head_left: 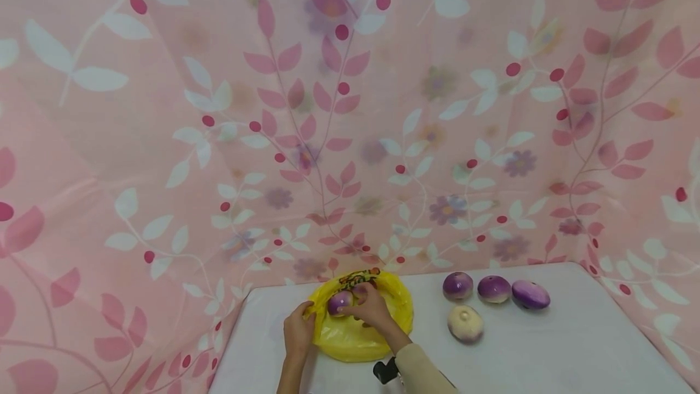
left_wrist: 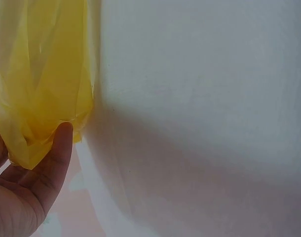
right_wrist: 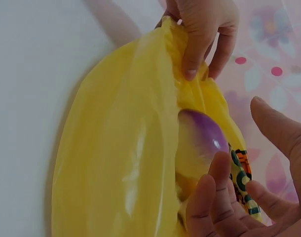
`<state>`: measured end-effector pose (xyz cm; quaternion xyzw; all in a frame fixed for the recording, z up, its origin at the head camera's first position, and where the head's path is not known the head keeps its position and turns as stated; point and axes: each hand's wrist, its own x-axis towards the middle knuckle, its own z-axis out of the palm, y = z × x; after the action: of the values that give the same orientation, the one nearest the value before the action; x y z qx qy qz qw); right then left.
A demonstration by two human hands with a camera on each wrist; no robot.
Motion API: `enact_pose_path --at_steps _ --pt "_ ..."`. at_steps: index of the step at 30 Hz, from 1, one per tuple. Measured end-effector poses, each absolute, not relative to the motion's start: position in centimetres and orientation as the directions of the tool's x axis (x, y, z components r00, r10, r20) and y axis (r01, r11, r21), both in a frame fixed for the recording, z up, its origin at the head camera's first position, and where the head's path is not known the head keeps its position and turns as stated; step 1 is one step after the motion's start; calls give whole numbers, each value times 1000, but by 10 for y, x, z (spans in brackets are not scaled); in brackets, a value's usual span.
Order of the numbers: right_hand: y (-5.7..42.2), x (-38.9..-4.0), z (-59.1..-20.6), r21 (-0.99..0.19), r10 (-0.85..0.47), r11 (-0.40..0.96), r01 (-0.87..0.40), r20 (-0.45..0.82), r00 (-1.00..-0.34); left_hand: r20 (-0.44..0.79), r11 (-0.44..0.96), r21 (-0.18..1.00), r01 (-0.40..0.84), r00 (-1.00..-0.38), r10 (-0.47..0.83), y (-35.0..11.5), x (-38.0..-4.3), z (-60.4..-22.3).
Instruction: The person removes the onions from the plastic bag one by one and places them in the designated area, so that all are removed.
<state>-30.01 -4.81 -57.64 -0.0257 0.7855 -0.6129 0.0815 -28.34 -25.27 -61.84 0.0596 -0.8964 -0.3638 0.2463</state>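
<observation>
A yellow plastic bag (head_left: 352, 345) lies on the white table with its mouth spread. My left hand (head_left: 298, 332) pinches its left rim; in the left wrist view, fingers (left_wrist: 61, 153) press into the bunched plastic (left_wrist: 52, 106). Inside the mouth sits a purple-and-white turnip (right_wrist: 202, 140), with another purple one (head_left: 361, 289) partly hidden behind my right hand. That right hand (head_left: 372, 309) reaches over the opening, thumb spread well away from the fingers. In the right wrist view its fingertips (right_wrist: 220, 165) overlap the turnip's lower edge, and nothing sits between thumb and fingers.
To the bag's right, three purple turnips (head_left: 457, 286) stand in a row at the back of the table (head_left: 574, 345). A pale turnip (head_left: 465, 323) lies in front of them. A pink floral curtain (head_left: 350, 138) hangs behind. A black object (head_left: 386, 371) is by the right sleeve.
</observation>
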Motion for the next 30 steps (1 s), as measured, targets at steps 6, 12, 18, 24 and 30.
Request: enact_pose_path --at_steps 6,12,18,24,30 --pt "-57 -299 -574 -969 -94 214 122 -145 -985 379 724 687 63 -881 -283 -253 -284 -618" --pt "-66 -301 -576 -964 -51 205 168 -182 -982 366 723 689 50 -885 -288 -253 -285 -618" --pt "-73 -303 -580 -963 -17 206 172 -180 -984 355 716 697 46 -889 -288 -253 -284 -618" --pt "-80 -307 -587 -953 17 248 174 -175 -984 347 708 705 42 -891 -293 -253 -283 -617" --pt "-87 -308 -591 -937 38 318 146 -141 -989 352 705 708 52 -890 -288 -252 -283 -617"
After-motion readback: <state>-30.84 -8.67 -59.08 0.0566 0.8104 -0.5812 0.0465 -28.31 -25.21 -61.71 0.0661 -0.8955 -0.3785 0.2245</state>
